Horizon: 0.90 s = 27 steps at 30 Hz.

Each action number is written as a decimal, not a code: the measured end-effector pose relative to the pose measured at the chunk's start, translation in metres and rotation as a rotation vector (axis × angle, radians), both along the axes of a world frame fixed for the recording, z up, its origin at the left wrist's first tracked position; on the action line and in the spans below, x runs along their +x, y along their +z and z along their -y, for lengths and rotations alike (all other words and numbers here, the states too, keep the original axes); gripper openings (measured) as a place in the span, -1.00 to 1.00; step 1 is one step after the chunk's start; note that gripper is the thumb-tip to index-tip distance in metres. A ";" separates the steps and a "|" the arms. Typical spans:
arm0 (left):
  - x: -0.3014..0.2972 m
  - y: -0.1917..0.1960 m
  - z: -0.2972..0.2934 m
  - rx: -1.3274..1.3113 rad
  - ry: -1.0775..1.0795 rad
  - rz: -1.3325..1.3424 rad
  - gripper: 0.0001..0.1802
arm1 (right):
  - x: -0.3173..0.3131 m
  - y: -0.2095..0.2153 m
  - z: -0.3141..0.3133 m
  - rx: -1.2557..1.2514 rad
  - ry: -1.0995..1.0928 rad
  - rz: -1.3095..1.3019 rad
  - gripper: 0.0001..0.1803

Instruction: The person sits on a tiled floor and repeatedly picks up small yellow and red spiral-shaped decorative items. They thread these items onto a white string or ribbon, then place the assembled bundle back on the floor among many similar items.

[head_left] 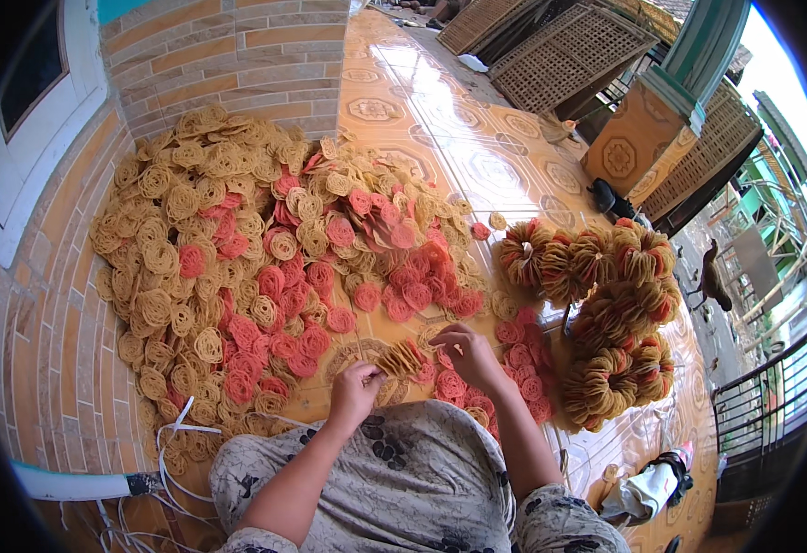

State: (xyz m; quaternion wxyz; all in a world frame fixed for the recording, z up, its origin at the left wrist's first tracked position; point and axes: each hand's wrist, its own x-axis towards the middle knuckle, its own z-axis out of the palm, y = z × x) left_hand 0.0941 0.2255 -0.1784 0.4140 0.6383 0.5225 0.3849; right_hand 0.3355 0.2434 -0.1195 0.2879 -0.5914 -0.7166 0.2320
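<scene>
A small stack of tan and pink discs [400, 360] is held between two hands, low in the centre of the frame.

A large heap of lacy discs [168, 207] is spread over the tiled floor [376, 78] from the left to the centre, banked against a brick-patterned wall [223, 64]. Loose pink discs [528, 364] are scattered just beside the right forearm, and ring-shaped bundles [597, 387] are set farther right. White strips [182, 429] are strewn at the lower left; woven racks [569, 55] are propped at the upper right. The stack's lower-left end is pinched narrowly by the fingers of the left hand [355, 394]. The right hand [470, 357] is poised near its upper-right end, fingers bent; whether anything is gripped by them cannot be told.
</scene>
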 end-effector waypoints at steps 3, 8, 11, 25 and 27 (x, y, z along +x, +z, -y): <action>-0.005 -0.006 -0.003 -0.015 0.007 -0.008 -0.84 | 0.017 -0.017 -0.003 -0.056 -0.185 0.081 -0.78; -0.010 -0.009 -0.009 0.000 0.027 0.021 -0.84 | 0.012 -0.050 0.006 -0.135 0.022 0.183 -0.77; -0.010 -0.010 -0.009 -0.064 0.005 0.029 -0.83 | -0.005 -0.062 0.008 -0.022 0.111 0.360 -0.68; -0.009 -0.013 -0.005 -0.113 -0.079 -0.022 -0.77 | -0.021 -0.027 -0.008 -0.097 -0.226 -0.350 -0.73; -0.009 -0.017 -0.006 -0.103 -0.075 -0.044 -0.78 | -0.026 -0.018 -0.002 -0.018 -0.177 -0.236 -0.72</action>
